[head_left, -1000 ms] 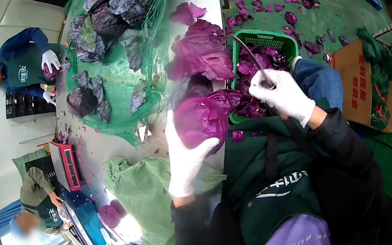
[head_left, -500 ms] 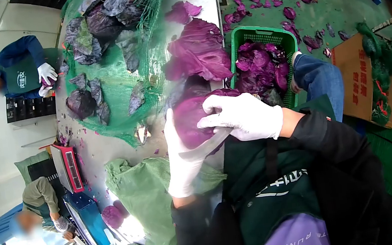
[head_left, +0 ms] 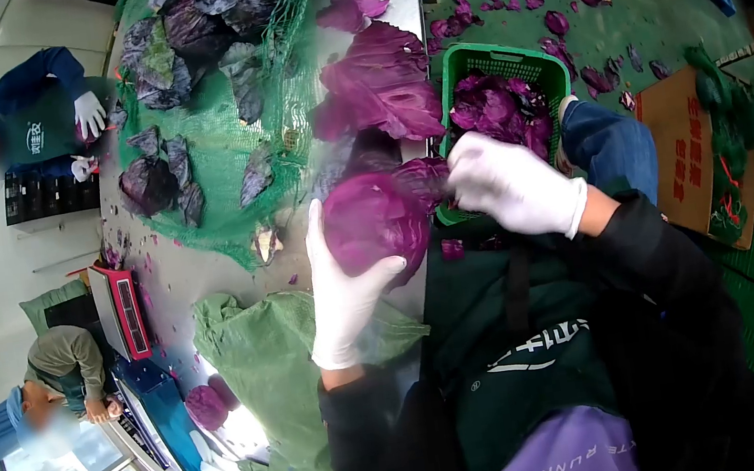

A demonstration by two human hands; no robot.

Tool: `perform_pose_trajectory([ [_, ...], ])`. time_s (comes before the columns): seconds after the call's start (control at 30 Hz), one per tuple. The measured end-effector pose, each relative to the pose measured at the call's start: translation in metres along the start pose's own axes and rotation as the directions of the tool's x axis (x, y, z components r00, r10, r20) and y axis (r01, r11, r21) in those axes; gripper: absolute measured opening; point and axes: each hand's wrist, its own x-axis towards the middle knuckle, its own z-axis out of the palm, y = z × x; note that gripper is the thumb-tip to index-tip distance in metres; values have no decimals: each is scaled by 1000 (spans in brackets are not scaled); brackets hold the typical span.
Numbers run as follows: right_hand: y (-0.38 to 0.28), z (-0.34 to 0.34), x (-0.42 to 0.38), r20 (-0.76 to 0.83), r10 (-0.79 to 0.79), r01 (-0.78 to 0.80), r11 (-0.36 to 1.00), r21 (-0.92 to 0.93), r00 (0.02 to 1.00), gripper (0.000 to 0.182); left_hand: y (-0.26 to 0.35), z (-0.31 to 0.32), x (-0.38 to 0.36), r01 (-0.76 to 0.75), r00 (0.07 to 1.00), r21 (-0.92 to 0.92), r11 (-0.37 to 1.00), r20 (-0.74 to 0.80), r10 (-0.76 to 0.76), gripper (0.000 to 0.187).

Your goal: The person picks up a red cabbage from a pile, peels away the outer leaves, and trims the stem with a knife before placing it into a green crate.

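My left hand (head_left: 346, 288), in a white glove, grips a round red cabbage (head_left: 374, 224) from its near left side, thumb across the front. My right hand (head_left: 514, 182), also gloved in white, is apart from the cabbage, over the near edge of a green crate (head_left: 515, 50). Its fingers are curled and slightly blurred; what they hold is hidden. A dark purple leaf (head_left: 422, 181) lies between the cabbage and the right fingertips. Small purple scraps (head_left: 452, 248) are just below the right hand. Large loose cabbage leaves (head_left: 380, 86) lie on the table beyond.
Purple leaves fill the crate on my right. Green netting (head_left: 225, 184) with dark cabbages and leaves covers the far table. A green sack (head_left: 265, 367) lies at the near left. A cardboard box (head_left: 676, 150) stands right. Two people work across the table, near a red scale (head_left: 121, 313).
My right hand has moved off the cabbage, rightward to the crate's edge. The blade that showed in front of the cabbage is out of sight. My left hand still holds the cabbage.
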Motion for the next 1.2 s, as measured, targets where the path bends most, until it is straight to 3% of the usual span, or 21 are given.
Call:
perform_pose_trajectory([
  [0.07, 1, -13, 1, 27, 369, -370, 928, 40, 929, 13, 0, 1, 1, -24, 1000, 24, 999, 3, 24, 119],
  [0.1, -2, -14, 1, -63, 203, -207, 976, -73, 977, 15, 0, 2, 1, -34, 999, 36, 999, 5, 34, 119],
  [0.13, -9, -10, 4, -10, 208, -207, 977, 59, 978, 13, 0, 4, 2, -44, 999, 49, 998, 6, 44, 120],
  [0.2, -17, 10, 11, 13, 22, -24, 988, 150, 1000, 24, -1, 6, 2, -65, 998, 77, 995, -8, 65, 121],
  [0.3, -31, 17, 23, 167, -101, 127, 980, -152, 981, 54, -1, 14, 2, -107, 993, 107, 988, -37, 111, 118],
  [0.4, -15, 24, 31, 131, -278, 303, 919, -252, 952, 58, 1, 12, 1, -113, 992, 116, 987, -32, 118, 115],
  [0.57, -14, 21, 35, 232, -362, 419, 861, -287, 903, 37, 0, 5, 4, -91, 996, 135, 987, -7, 93, 116],
  [0.67, -18, 20, 28, 223, -289, 327, 932, -156, 931, 33, -1, 2, 5, -76, 997, 190, 979, -16, 80, 117],
  [0.7, -20, 17, 18, 186, -268, 283, 958, -56, 945, 36, -3, 0, 5, -57, 998, 160, 986, -21, 61, 117],
  [0.73, -20, 15, 10, 162, -196, 184, 979, 89, 967, 27, -5, -1, 5, -36, 999, 74, 997, -15, 38, 117],
  [0.77, -23, 12, 4, 73, -66, 50, 980, 194, 995, 20, -7, -3, 3, 4, 1000, -89, 996, -4, -5, 118],
  [0.8, -28, 6, -1, -2, 80, -76, 949, 306, 997, 13, -7, -3, 3, -20, 1000, -61, 998, -8, 19, 118],
  [0.83, -28, -6, -1, 25, 288, -277, 889, 365, 957, 10, -8, -2, 3, -44, 999, -33, 998, -9, 44, 118],
  [0.87, -28, -18, 4, 192, 608, -629, 674, 388, 770, 9, -8, -1, 2, -58, 998, -3, 998, -6, 58, 116],
  [0.93, -15, -10, 0, -43, 330, -308, 915, 262, 943, 14, -7, 2, 0, -85, 996, 60, 995, -6, 85, 112],
  [1.0, -30, 5, 10, -51, 105, -93, 975, 200, 993, 23, -10, 2, 1, -101, 995, 89, 991, -9, 102, 103],
  [1.07, -35, 21, 13, 107, 11, -23, 993, 113, 994, 27, -17, 0, 2, -110, 994, 84, 990, -13, 112, 92],
  [1.1, -37, 29, 16, 86, -15, 7, 996, 93, 996, 25, -19, -2, 2, -149, 988, 153, 977, -9, 152, 80],
  [1.2, -29, 46, 20, 25, -42, 41, 998, 53, 999, 29, -15, 1, 4, -114, 993, 87, 990, -31, 117, 74],
])
